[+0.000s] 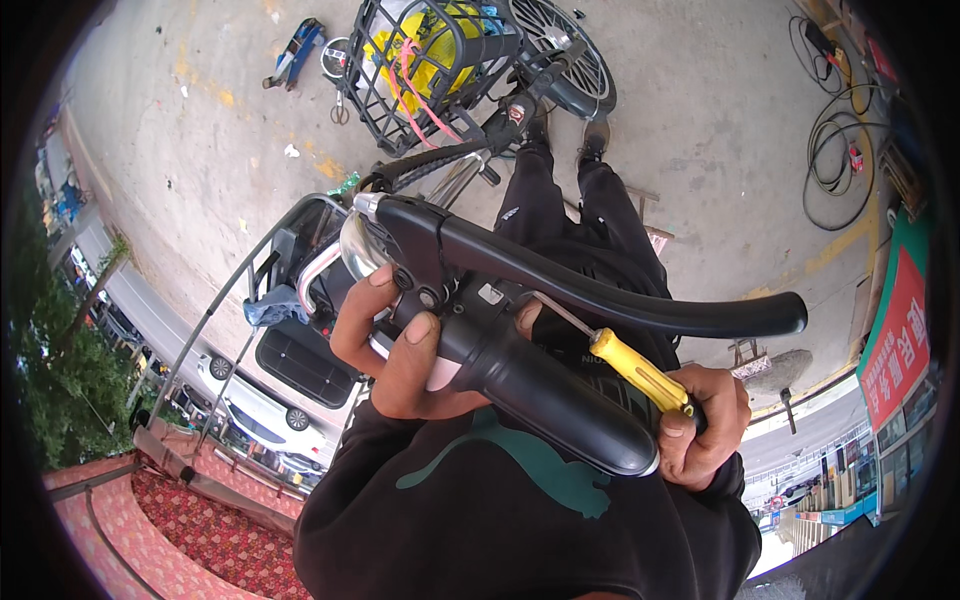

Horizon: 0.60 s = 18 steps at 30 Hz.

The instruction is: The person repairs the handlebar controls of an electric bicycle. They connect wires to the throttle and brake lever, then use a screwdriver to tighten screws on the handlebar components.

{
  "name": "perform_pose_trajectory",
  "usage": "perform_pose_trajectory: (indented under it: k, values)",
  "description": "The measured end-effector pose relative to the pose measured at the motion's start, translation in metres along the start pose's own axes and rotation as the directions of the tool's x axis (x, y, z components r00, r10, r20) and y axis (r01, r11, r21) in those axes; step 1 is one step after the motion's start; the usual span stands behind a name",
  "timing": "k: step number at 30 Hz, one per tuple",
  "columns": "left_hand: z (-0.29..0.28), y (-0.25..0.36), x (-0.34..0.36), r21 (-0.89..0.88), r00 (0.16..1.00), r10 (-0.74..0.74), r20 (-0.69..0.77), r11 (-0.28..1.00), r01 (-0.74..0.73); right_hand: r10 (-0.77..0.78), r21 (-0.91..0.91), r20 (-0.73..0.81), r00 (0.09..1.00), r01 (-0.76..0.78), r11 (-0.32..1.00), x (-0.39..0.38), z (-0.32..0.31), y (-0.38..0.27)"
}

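A black rubber handlebar grip (565,395) slants across the middle of the head view, close in front of my chest. Above it runs a long black brake lever (620,280), whose rounded end points right. My left hand (400,370) is closed round the lever's mount at the inner end of the grip, thumb and fingers bent over it. In my right hand (708,425) is a screwdriver (640,370) with a yellow handle, held by its butt end. Its thin shaft points up and left, toward the gap between lever and grip; the tip is hidden.
Ahead, a black wire basket (370,100) holds a yellow bag and pink straps, beside a front wheel (560,50). A blue tool (295,52) lies on the concrete. Coiled dark hoses (835,165) lie at right, near a red and green sign (900,350). Red floral fabric (200,530) is lower left.
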<state>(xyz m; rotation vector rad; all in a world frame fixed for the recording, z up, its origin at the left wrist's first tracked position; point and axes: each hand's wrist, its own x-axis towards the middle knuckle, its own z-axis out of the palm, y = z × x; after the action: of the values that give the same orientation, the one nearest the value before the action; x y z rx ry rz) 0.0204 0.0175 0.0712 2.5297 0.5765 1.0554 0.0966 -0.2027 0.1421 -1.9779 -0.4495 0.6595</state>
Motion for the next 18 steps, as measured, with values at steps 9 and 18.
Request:
perform_pose_trajectory:
  k: [9,18]
  values:
    - [0.004,-0.006,-0.001,-0.041,0.997,0.062,-0.036,0.997,-0.064,-0.224,-0.204,0.101,0.969,0.241,0.949,0.002,-0.008,-0.002]
    - [-0.004,-0.010,0.000,0.005,0.989,0.141,0.031,0.990,-0.141,0.277,0.128,0.268,0.923,-0.319,0.939,0.011,-0.021,-0.021]
